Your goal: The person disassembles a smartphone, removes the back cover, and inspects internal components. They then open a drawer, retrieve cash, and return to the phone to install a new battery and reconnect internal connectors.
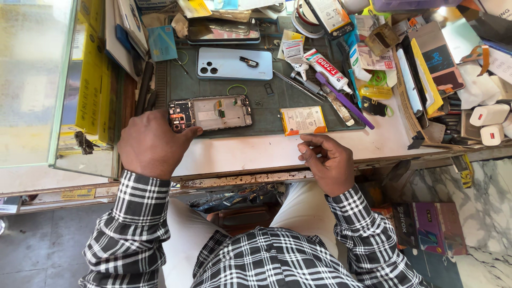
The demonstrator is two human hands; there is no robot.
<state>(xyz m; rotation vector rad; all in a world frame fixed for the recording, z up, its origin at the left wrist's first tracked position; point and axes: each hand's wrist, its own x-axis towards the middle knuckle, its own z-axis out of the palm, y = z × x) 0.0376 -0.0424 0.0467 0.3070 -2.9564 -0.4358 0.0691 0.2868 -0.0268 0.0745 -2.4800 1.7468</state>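
Your left hand (152,145) steadies the opened phone (210,113) on the mat (266,120), fingers loosely closed at its end. Your right hand (328,162) rests curled and empty below the battery (303,120); refitting it calls for careful alignment.

Person wears a long-sleeved black-and-white checked shirt (277,258) of woven cloth, broad dark bands crossing thin white lines in a plaid grid, the pattern running over chest and both arms. Sleeves reach down to the wrists with buttoned-looking cuffs, left cuff (143,184) and right cuff (345,198) both closed snug; left hand (152,144) and right hand (328,160) bare, no rings, watch or gloves visible. Light off-white trousers (186,240) cover both thighs.
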